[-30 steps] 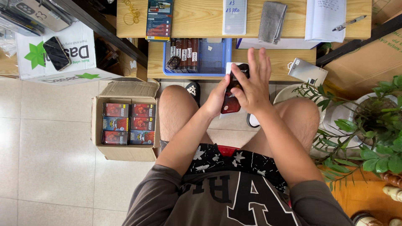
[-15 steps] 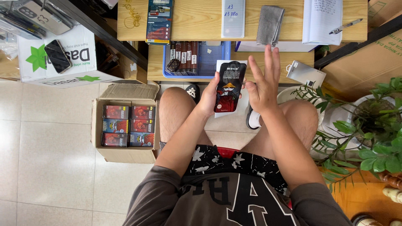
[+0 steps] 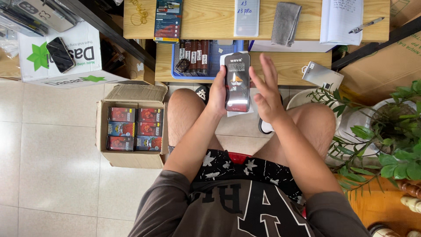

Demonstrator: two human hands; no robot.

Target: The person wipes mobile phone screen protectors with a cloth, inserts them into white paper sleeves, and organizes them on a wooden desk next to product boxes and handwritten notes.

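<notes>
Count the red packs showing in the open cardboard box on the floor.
6 visible in the cardboard box, in two columns of three: left column; right column. More may lie beneath this top layer.

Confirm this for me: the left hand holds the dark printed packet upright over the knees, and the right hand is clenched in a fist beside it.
Not quite. In the head view, the left hand does hold the dark printed packet upright over the knees, but the right hand beside it is open, fingers spread, not clenched in a fist.
</notes>
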